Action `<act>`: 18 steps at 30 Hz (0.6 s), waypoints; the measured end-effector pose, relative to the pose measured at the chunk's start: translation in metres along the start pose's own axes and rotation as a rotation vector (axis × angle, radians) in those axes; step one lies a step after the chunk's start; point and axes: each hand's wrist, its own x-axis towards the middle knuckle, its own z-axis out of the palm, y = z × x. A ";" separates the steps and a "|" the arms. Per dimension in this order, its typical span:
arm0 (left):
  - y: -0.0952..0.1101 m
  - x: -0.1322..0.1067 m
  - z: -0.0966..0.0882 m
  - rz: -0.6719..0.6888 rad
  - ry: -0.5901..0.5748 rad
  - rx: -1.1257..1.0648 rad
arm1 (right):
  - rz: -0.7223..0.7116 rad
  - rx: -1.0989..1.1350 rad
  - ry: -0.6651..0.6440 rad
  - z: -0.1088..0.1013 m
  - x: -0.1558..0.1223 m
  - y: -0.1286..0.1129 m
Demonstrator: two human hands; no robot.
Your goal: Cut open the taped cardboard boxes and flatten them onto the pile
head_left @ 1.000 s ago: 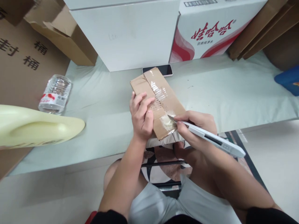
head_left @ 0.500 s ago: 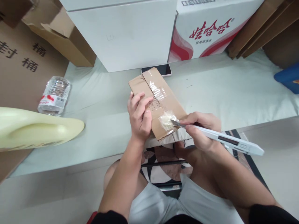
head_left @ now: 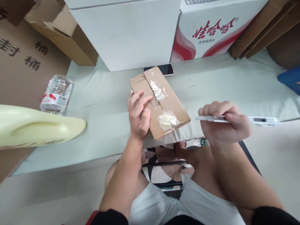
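Observation:
A small flat cardboard box (head_left: 172, 97) lies askew at the front edge of the cloth-covered surface, with shiny clear tape across its top and a whitish taped patch near its near end. My left hand (head_left: 139, 117) grips the box along its left side, its fingers over the top. Off to the right of the box, my right hand (head_left: 226, 125) is closed around a white utility knife (head_left: 260, 120). The blade end points left toward the box and stands apart from it. Motion blurs that hand somewhat.
A phone (head_left: 167, 69) lies behind the box, before a white carton (head_left: 131, 37) and a red-and-white carton (head_left: 208, 34). To the left are a plastic water bottle (head_left: 56, 94) and a pale yellow container (head_left: 42, 126). A blue object (head_left: 290, 79) stands far right.
My right hand has lifted the utility knife away from the taped patch and moved right, turning the knife nearly level. My left hand stays on the box, which has hardly moved.

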 end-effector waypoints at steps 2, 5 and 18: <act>-0.007 0.001 -0.005 -0.041 0.001 -0.062 | 0.028 -0.080 0.168 -0.006 0.007 0.009; -0.022 0.003 -0.014 -0.130 0.024 -0.152 | 0.201 -0.257 0.336 -0.018 0.013 0.026; -0.061 -0.004 -0.040 -0.525 0.125 -0.232 | 0.226 -1.247 -0.206 -0.033 0.007 0.068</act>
